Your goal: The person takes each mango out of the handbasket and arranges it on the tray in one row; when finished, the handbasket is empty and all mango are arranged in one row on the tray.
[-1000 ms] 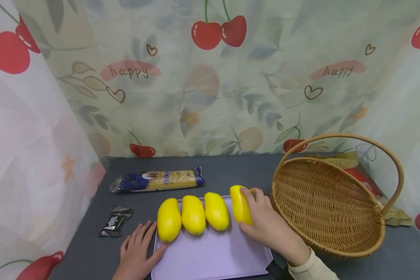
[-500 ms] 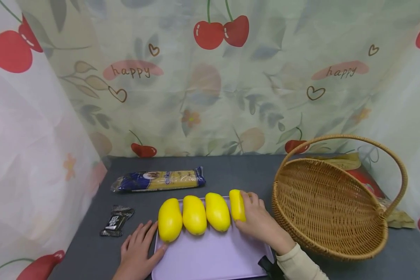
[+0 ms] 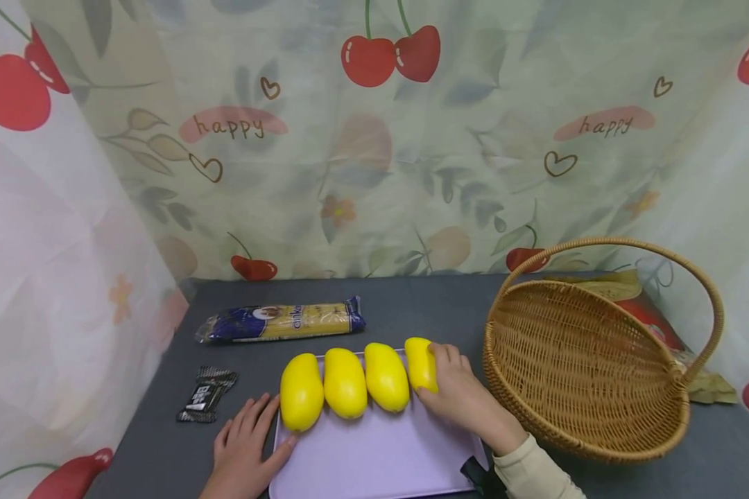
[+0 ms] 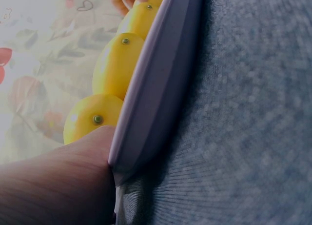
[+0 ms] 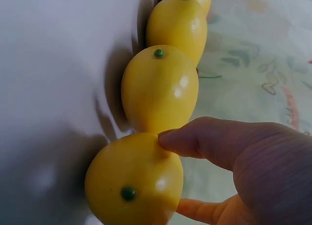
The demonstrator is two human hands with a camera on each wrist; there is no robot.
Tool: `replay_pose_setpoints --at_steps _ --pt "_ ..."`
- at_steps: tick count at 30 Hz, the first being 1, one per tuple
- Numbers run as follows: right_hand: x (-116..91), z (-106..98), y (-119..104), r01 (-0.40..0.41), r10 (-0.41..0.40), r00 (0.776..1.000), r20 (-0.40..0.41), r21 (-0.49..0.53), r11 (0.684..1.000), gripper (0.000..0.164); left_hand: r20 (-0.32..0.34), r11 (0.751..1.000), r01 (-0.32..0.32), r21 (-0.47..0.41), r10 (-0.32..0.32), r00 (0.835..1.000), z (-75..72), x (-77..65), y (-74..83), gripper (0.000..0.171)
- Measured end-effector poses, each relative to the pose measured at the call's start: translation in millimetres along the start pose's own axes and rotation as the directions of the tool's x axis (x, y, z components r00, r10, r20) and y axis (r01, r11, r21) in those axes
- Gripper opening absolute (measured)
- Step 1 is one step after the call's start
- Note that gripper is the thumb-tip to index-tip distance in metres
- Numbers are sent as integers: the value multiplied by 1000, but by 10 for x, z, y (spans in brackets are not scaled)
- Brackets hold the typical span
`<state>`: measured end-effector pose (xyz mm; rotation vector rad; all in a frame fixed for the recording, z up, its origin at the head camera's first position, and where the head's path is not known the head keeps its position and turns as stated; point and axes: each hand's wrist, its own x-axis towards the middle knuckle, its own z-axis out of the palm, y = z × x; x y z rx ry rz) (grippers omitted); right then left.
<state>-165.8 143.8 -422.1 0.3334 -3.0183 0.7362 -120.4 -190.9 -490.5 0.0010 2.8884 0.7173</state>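
Note:
A row of yellow mangoes lies along the far side of a lilac tray (image 3: 374,450) in the head view. My right hand (image 3: 465,398) grips the rightmost mango (image 3: 420,364) between thumb and fingers; in the right wrist view the thumb presses on this mango (image 5: 134,178), its green stem end showing. Left of it lie three more, a mango (image 3: 386,378), a mango (image 3: 346,383) and a mango (image 3: 302,392). My left hand (image 3: 246,443) rests at the tray's left edge, fingers extended and thumb near the leftmost mango.
A wicker basket (image 3: 587,367) with a tall handle stands tilted at the right, a brown and red bag (image 3: 649,322) behind it. A noodle packet (image 3: 283,321) lies behind the tray, and a small black wrapped packet (image 3: 207,395) lies left. Printed curtains surround the table.
My right hand has moved slightly left and nearer, bringing the rightmost mango closer to the row on the tray. My left hand and the other mangoes stay where they were.

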Motion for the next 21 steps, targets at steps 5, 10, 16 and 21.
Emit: replay_pose_setpoints --at_steps 5,10,16,21 --pt "6 4 -2 19 -19 1000 -1 10 1000 70 -5 1000 3 -3 -3 1000 5 -8 -18 90" --pt "8 11 -16 26 -26 999 19 15 1000 73 -8 1000 14 -4 -14 1000 6 -25 -32 92" --pt "-17 3 -34 16 -17 999 34 26 1000 77 38 999 21 27 -22 999 -28 -47 -33 95" --pt "-105 -83 -51 43 -43 999 -12 -10 999 77 129 1000 12 12 -14 992 -116 -50 -16 99"
